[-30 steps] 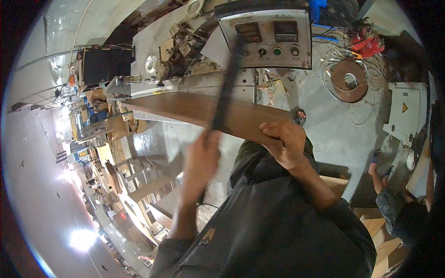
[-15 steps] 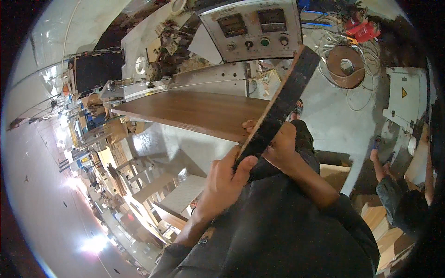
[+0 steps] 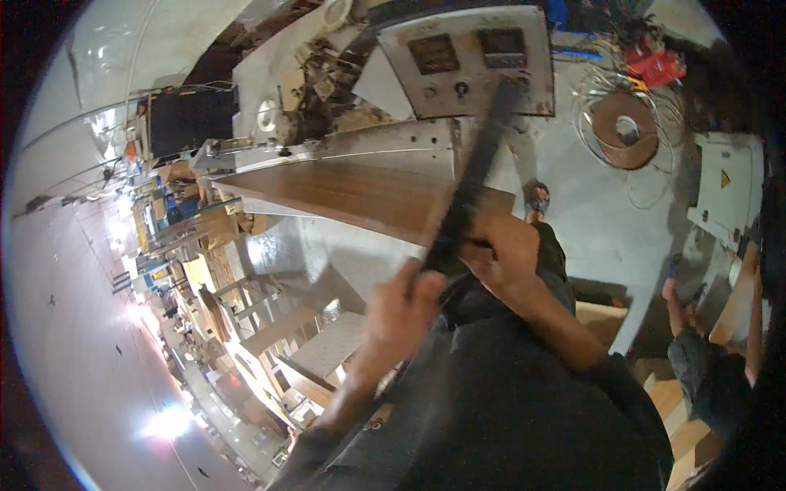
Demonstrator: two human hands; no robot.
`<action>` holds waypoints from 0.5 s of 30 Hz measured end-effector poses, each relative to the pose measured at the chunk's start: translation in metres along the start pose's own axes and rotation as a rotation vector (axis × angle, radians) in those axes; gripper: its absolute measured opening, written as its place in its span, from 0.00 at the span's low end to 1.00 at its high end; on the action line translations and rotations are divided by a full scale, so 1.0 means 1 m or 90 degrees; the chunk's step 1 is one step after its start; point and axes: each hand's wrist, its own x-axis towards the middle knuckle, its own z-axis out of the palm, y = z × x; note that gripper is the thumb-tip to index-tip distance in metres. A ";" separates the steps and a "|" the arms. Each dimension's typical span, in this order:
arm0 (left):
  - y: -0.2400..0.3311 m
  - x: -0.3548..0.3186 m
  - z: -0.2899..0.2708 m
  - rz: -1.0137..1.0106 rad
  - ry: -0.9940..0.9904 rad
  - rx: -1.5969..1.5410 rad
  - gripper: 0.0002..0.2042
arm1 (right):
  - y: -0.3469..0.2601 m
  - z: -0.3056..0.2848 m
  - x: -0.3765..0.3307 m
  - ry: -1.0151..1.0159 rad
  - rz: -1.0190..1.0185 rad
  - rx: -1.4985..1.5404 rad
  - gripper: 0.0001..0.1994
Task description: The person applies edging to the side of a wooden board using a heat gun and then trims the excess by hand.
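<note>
A long, narrow dark board strip [image 3: 475,176], smeared by motion, slants up in front of me. My left hand [image 3: 399,311] is closed round its lower end, with the thumb on the near side. Higher up, my right hand [image 3: 506,250] curls against the strip's right side; its fingers are blurred and partly hidden behind it. Beyond the strip lies a wide brown wood-grain panel [image 3: 344,196], along the front of a machine.
The machine's control panel [image 3: 467,61] with displays and knobs stands ahead. On the floor at right lie a brown coil [image 3: 625,129] and loose cable. Farther right are a white electrical cabinet [image 3: 727,184] and another person's legs [image 3: 696,344]. Stacked boards [image 3: 307,380] stand at left.
The strip has turned in my hands, so its broad dark face now appears narrower and more upright. Both hands have shifted slightly with it. The whole view has moved a little.
</note>
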 end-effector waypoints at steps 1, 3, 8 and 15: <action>-0.002 0.001 0.003 0.019 -0.084 0.012 0.19 | 0.000 0.002 0.001 -0.019 0.006 -0.006 0.19; -0.008 0.002 0.001 0.015 -0.026 -0.050 0.19 | -0.001 0.005 0.003 0.080 -0.033 0.019 0.18; -0.037 0.040 -0.058 -0.091 0.041 -0.217 0.20 | -0.001 0.005 0.003 0.046 -0.035 0.026 0.16; -0.053 0.074 -0.106 -0.105 0.178 -0.188 0.23 | -0.004 0.006 0.001 0.057 -0.049 -0.003 0.16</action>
